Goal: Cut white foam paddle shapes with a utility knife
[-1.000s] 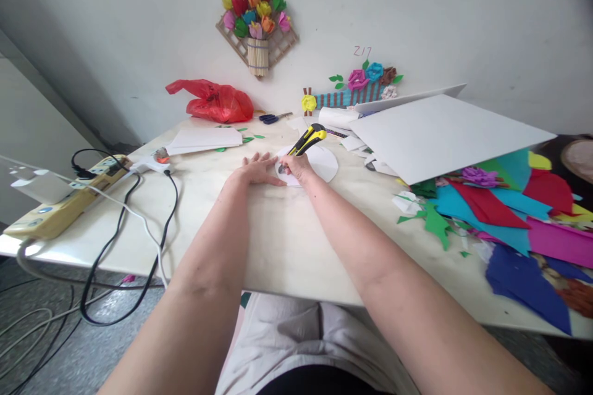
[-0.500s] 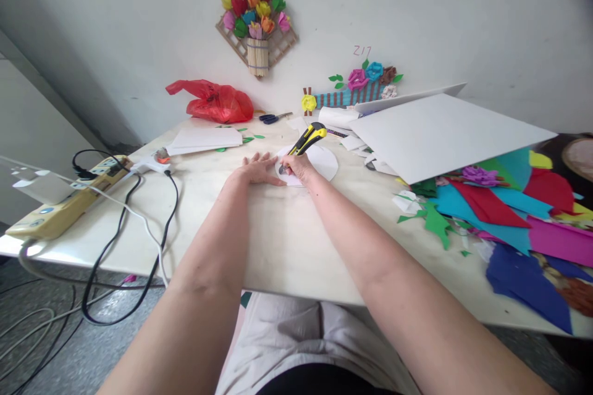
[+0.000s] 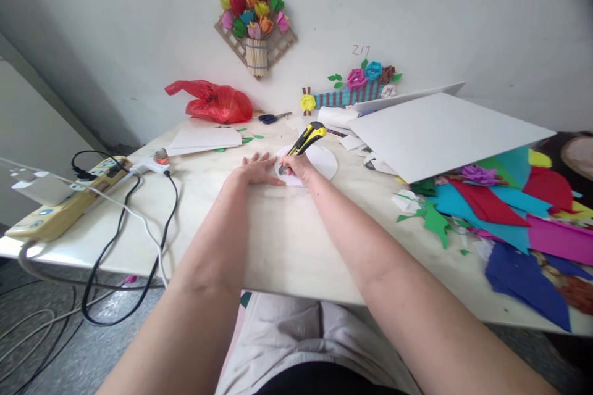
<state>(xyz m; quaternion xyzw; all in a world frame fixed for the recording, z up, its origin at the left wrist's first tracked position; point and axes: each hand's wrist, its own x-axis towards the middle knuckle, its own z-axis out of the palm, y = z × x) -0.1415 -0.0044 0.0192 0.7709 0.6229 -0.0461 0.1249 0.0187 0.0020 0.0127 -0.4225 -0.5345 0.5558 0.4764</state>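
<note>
A rounded white piece of paper or card (image 3: 325,162) lies on the pale table (image 3: 296,247). My left hand (image 3: 259,170) rests flat at its left edge with the fingers spread. On the piece's left part, my right hand (image 3: 296,165) is closed round a yellow and black utility knife (image 3: 307,137). The knife leans with its handle up to the right and its tip down near my left fingers. Just where the blade meets the white piece is too small to make out.
Power strips (image 3: 69,203) with cables are on the left. Behind are a red plastic bag (image 3: 220,103) and dark scissors (image 3: 274,117). A large white board (image 3: 449,133) and coloured sheets (image 3: 528,274) cover the right side.
</note>
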